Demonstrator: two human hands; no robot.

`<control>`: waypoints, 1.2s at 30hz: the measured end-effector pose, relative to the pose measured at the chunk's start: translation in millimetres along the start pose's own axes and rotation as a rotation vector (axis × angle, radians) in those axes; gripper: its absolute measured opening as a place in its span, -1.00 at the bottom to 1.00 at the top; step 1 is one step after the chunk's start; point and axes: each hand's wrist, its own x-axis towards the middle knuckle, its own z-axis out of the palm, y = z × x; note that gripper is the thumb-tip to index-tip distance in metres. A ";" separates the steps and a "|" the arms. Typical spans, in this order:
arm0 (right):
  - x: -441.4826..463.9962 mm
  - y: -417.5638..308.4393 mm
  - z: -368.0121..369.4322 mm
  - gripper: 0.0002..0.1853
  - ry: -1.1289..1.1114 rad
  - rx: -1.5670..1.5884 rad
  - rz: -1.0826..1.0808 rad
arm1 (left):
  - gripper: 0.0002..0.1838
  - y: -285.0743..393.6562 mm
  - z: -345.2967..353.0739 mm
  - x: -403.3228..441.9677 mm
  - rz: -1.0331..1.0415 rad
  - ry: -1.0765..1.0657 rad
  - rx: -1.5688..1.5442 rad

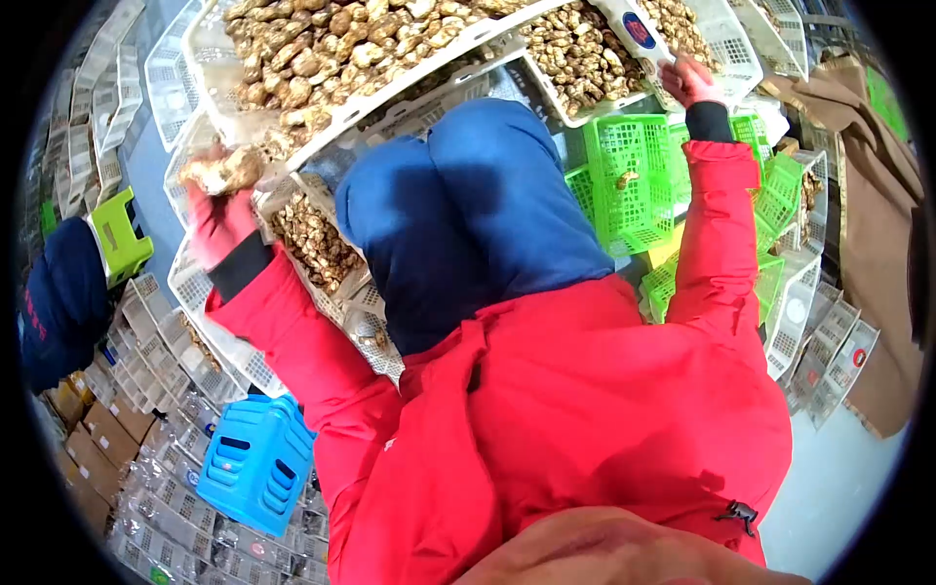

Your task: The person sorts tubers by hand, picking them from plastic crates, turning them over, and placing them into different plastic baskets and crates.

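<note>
From the head camera, we look down at our red-sleeved arms with dark cuffs and our blue-trousered knees. Our left hand [216,222] is closed on a large, knobbly, cream-and-brown mushroom-like piece [226,172], held beside the left end of a wide white plastic tray [336,125]. That tray carries a deep heap of similar pieces [322,54], and more lie near the held one, at the tray's lower left corner.

Our right hand [692,81] is at the upper right, fingers bent against the lower end of a long white strip with a blue oval label [634,31]. We cannot tell whether the fingers are clamped on it. The strip lies across a white perforated basket of smaller pieces [582,60], with more of them on its right side.

Between our left arm and our knees sits another white perforated basket [314,239], filled with small brown pieces. Right of our knees stands a bright green plastic mesh basket [632,180] with one small piece inside; other green baskets are beside it, around our right arm.

A blue plastic stool [256,463] stands at the lower left, among rows of pale baskets. Further up, a lime-green plastic stool [121,237] touches a dark blue garment [66,302]. A brown cloth [882,244] hangs or lies at the far right; we cannot tell which.
</note>
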 end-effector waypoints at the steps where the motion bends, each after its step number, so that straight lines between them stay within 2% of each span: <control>1: 13.4 38.6 -15.8 -0.70 0.011 -0.043 0.073 | -0.59 12.5 -15.9 2.7 0.048 0.074 0.009; 2: 26.6 77.4 -32.0 -0.70 0.020 -0.085 0.146 | -0.57 21.3 -33.6 11.5 0.104 0.152 0.017; 4: 60.2 143.2 -21.0 -0.72 -0.057 -0.178 0.155 | -0.64 34.8 -68.9 41.7 0.096 0.134 0.088; 5: 66.8 152.8 1.0 -0.69 -0.057 -0.231 0.269 | -0.64 41.4 -89.9 61.9 0.004 0.098 0.103; 6: 102.6 195.8 3.1 -0.61 -0.118 -0.437 0.345 | -0.62 43.0 -106.5 87.5 -0.039 0.193 0.134; 8: 171.1 282.9 20.2 -0.47 0.051 -1.242 0.398 | -0.55 51.7 -124.7 112.6 -0.244 0.350 0.073; 9: 159.4 254.6 36.8 -0.48 -0.222 -1.440 0.312 | -0.55 44.2 -93.5 108.2 -0.126 0.695 0.232; 11: 122.0 192.2 87.4 -0.53 -0.276 -1.617 0.328 | -0.54 41.9 -101.3 96.8 -0.106 0.576 0.259; 12: 117.7 185.3 100.5 -0.56 -0.045 -1.598 0.444 | -0.54 40.9 -102.8 89.6 -0.095 0.512 0.268; 13: 132.8 215.9 106.6 -0.64 0.154 -1.673 0.417 | -0.53 34.3 -94.5 77.3 -0.081 0.478 0.289; 15: 138.6 237.1 86.2 -0.47 -0.159 -1.578 0.443 | -0.49 20.5 -83.0 53.9 -0.056 0.417 0.315; 17: 107.2 196.9 101.1 -0.51 0.318 -1.200 0.493 | -0.51 14.9 -82.7 44.1 -0.054 0.342 0.328; 18: 129.9 244.7 84.5 -0.49 0.406 -1.167 0.418 | -0.52 11.6 -82.0 40.5 -0.064 0.306 0.321; 20: 121.5 228.7 71.7 -0.48 0.377 -0.943 0.380 | -0.56 12.0 -90.5 42.8 -0.051 0.303 0.292; 22: 97.0 209.4 61.7 -0.47 0.394 -0.756 0.144 | -0.57 13.9 -90.6 37.1 -0.019 0.305 0.268; 24: 82.9 202.9 38.9 -0.48 0.169 -0.583 0.072 | -0.60 12.6 -97.3 36.0 -0.022 0.264 0.218; 25: 78.8 195.2 36.4 -0.48 0.014 -0.371 0.196 | -0.61 10.5 -91.4 32.5 -0.022 0.255 0.222; 26: 67.2 180.3 33.0 -0.48 -0.020 -0.374 0.248 | -0.62 8.0 -85.8 29.2 -0.025 0.245 0.226; 29: 105.9 199.3 -12.7 -0.48 0.179 -0.331 0.021 | -0.68 8.8 -86.9 23.8 -0.047 0.229 0.203; 30: 113.8 195.4 -31.7 -0.38 0.194 -0.199 -0.115 | -0.70 10.8 -89.9 22.6 -0.054 0.216 0.194; 32: 104.1 160.2 -34.2 -0.23 0.170 0.519 0.265 | -0.70 10.0 -84.1 18.9 -0.026 0.304 0.237; 33: 102.9 151.3 -37.0 -0.13 0.060 0.857 0.357 | -0.70 9.2 -95.7 23.0 -0.036 0.292 0.221; 34: 105.2 136.2 -38.2 -0.15 0.095 0.979 0.379 | -0.69 7.3 -108.6 27.7 -0.043 0.283 0.205; 36: 134.0 149.3 -45.5 -0.23 0.219 1.248 0.164 | -0.65 -3.9 -95.3 24.9 -0.023 0.372 0.224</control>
